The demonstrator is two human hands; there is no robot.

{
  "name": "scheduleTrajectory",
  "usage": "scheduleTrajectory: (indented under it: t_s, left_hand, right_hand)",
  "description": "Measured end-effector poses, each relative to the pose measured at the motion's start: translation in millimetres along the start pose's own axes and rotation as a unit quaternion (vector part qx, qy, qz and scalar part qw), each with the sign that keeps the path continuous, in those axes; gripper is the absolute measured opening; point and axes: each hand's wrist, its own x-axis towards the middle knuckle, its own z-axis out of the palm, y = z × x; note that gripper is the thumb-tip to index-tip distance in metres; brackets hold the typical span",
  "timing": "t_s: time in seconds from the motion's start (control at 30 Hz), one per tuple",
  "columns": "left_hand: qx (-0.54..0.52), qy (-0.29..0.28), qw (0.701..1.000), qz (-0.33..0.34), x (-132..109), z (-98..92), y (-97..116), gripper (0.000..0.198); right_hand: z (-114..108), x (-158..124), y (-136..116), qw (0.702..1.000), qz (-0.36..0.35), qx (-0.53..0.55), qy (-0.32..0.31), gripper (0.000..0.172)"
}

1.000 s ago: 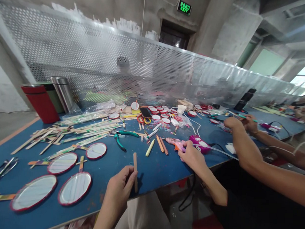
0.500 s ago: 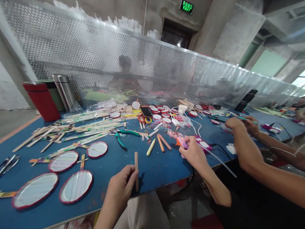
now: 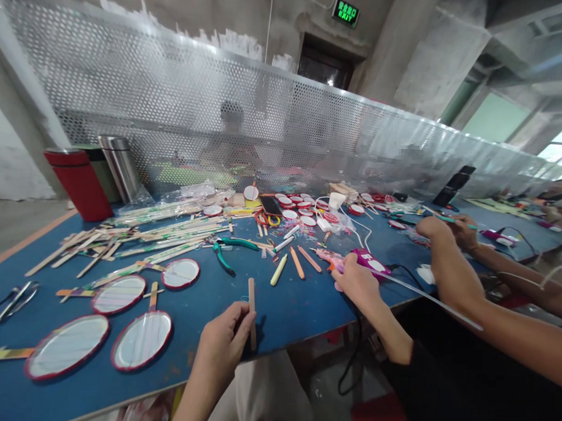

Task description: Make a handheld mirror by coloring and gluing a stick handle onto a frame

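Observation:
My left hand (image 3: pixel 225 337) is closed on a flat wooden craft stick (image 3: pixel 252 314), held upright near the table's front edge. My right hand (image 3: pixel 359 279) grips a pink and purple hot glue gun (image 3: pixel 329 257), its nozzle pointing left. A long clear glue stick (image 3: pixel 437 300) runs out of its back toward the right. The nozzle is apart from the wooden stick. Between the hands and farther back lie a yellow crayon-like stick (image 3: pixel 279 270) and two orange ones, the nearer being an orange stick (image 3: pixel 297 262).
Round white paddles with red rims, such as one paddle (image 3: pixel 142 341), lie at left. Green-handled pliers (image 3: pixel 224 257) and loose wooden sticks (image 3: pixel 95 247) lie behind. A red flask (image 3: pixel 79 185) stands far left. A co-worker's arm (image 3: pixel 463 278) reaches in at right.
My right hand has shifted slightly right with the glue gun, which now points more level. The glue stick behind it has swung outward. My left hand stays with the wooden stick.

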Motion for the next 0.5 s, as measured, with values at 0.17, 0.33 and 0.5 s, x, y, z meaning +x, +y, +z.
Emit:
scheduleTrajectory:
  t_s: [0.17,0.33,0.5]
  left_hand:
    - [0.001,0.0,0.999,-0.036,2,0.2,6,0.031]
    - [0.078,-0.009,0.995,-0.06,5,-0.2,14,0.027]
    - [0.129,-0.033,0.989,-0.063,11,-1.8,19,0.021]
  right_hand:
    - [-14,-17,3,0.998,-0.013,0.015,0.052,0.032]
    - [-30,-56,-20,0.858,-0.172,0.415,0.249,0.017]
    - [-36,-84,-66,0.575,-0.221,0.74,0.269,0.032]
